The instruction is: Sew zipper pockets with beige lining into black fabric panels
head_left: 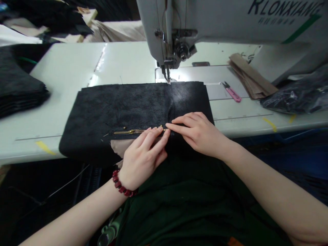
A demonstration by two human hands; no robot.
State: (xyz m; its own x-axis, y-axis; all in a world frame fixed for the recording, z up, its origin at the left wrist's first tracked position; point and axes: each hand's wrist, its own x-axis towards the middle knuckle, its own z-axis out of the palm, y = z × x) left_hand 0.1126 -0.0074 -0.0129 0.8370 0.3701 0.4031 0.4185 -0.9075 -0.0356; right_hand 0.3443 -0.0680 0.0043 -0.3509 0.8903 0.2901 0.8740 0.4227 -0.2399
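Note:
A black fuzzy fabric panel (133, 106) lies flat on the white sewing table (71, 75), its far edge under the needle of the sewing machine (169, 65). A brass zipper (133, 131) runs along the panel's near edge. My left hand (143, 153), with a red bead bracelet at the wrist, lies flat with its fingers stretched out over the zipper's right end. My right hand (196, 131) rests on the fabric just right of it, fingers extended and pressing down at the zipper's end. The fingertips of both hands nearly meet.
A stack of black fabric (17, 85) sits at the left. Pink thread snips (232, 92), brown paper pieces (249, 77) and a black plastic bag (297, 95) lie to the right of the machine. Yellow tape marks dot the table's front edge.

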